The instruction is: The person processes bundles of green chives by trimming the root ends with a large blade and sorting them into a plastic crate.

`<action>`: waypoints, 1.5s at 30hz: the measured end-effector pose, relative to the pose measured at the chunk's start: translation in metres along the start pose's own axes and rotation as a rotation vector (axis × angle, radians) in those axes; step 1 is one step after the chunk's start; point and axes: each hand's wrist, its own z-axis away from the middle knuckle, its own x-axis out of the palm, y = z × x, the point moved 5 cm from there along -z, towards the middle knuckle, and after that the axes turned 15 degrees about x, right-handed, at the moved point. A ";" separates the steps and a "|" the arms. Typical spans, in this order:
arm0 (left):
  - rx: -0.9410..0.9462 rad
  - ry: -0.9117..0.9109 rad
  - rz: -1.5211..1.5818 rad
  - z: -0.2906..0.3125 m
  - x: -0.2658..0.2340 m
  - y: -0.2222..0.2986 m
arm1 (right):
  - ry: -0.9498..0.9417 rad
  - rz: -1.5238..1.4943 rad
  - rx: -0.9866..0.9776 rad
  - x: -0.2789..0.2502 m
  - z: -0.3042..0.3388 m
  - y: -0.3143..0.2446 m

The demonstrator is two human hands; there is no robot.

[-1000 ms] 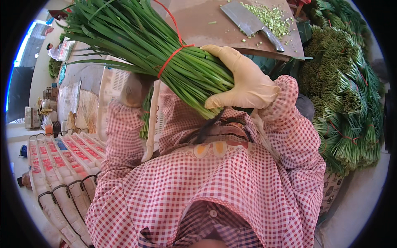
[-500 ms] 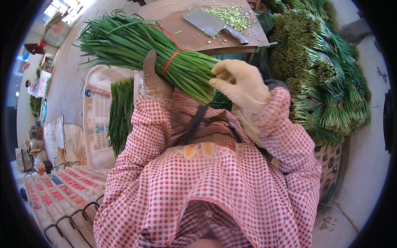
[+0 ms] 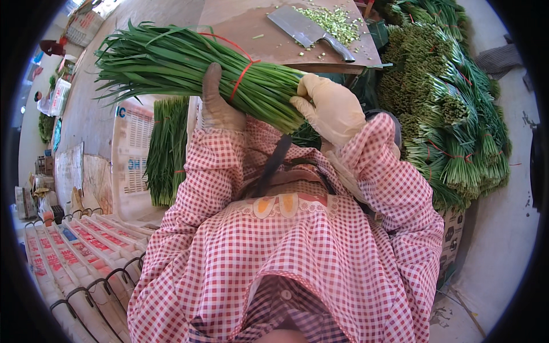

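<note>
A thick bundle of garlic chives (image 3: 189,66), tied with a red band (image 3: 242,76), lies slantwise in front of me, leaves to the left and pale stem ends to the right. Under its middle, my left hand (image 3: 222,106) in a stained grey-brown glove grips it, the thumb up across the near side. My right hand (image 3: 334,108), in a whitish glove, has its fingers curled against the stem ends; some fingertips are hidden behind the stalks. Beyond the bundle, a cleaver (image 3: 297,27) rests on a brown table (image 3: 237,23) beside chopped stem ends (image 3: 334,23).
A big heap of tied chive bundles (image 3: 420,86) rises at my right. On my left, a white plastic crate (image 3: 130,166) holds further chives (image 3: 167,151). Stacked white crates with black wire handles (image 3: 74,257) stand at the lower left.
The bundle has shifted slightly left in view. My right hand's fingers have curled in at the stem ends, while my left hand keeps its grip. The table and cleaver appear slightly further right.
</note>
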 end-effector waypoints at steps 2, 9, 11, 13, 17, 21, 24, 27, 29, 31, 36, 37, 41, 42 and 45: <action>-0.018 0.008 -0.015 0.001 0.003 0.001 | -0.133 -0.069 0.120 -0.001 -0.008 0.006; -0.004 0.034 -0.035 -0.001 -0.006 -0.008 | -0.348 -0.207 0.237 0.002 -0.018 0.014; -0.018 0.020 0.004 -0.004 -0.013 -0.012 | -0.338 -0.151 0.266 -0.001 -0.021 0.008; -0.019 0.038 0.035 0.001 -0.005 -0.013 | -0.272 -0.116 0.204 0.001 -0.025 0.004; -0.049 0.060 0.050 0.004 -0.003 -0.012 | -0.140 -0.157 0.082 0.013 -0.026 0.012; -0.029 0.100 -0.003 0.005 -0.009 -0.011 | -0.062 0.184 -0.026 0.020 -0.022 0.004; 0.003 0.109 -0.024 0.002 -0.016 -0.013 | -0.127 0.331 0.055 0.026 -0.025 -0.001; 0.023 0.129 -0.057 0.005 -0.012 -0.011 | -0.048 0.239 0.051 0.030 -0.027 0.005; 0.016 0.080 -0.053 0.005 -0.014 -0.010 | -0.178 0.152 0.021 0.030 -0.033 0.011; -0.007 0.071 -0.054 0.006 -0.014 -0.008 | -0.299 0.040 0.022 0.027 -0.034 0.010; -0.019 0.106 -0.048 0.005 -0.019 -0.008 | -0.333 0.142 -0.030 0.028 -0.046 0.004; -0.007 0.096 -0.053 0.005 -0.017 -0.009 | -0.392 0.119 0.009 0.027 -0.047 0.008; 0.042 0.083 -0.058 0.004 -0.013 -0.007 | -0.279 -0.070 0.059 0.033 -0.047 0.018; 0.058 0.095 -0.057 0.003 -0.014 -0.006 | -0.194 0.076 0.048 0.034 -0.045 0.012; 0.096 0.142 -0.032 0.001 -0.018 -0.008 | -0.067 0.244 0.059 0.036 -0.043 0.005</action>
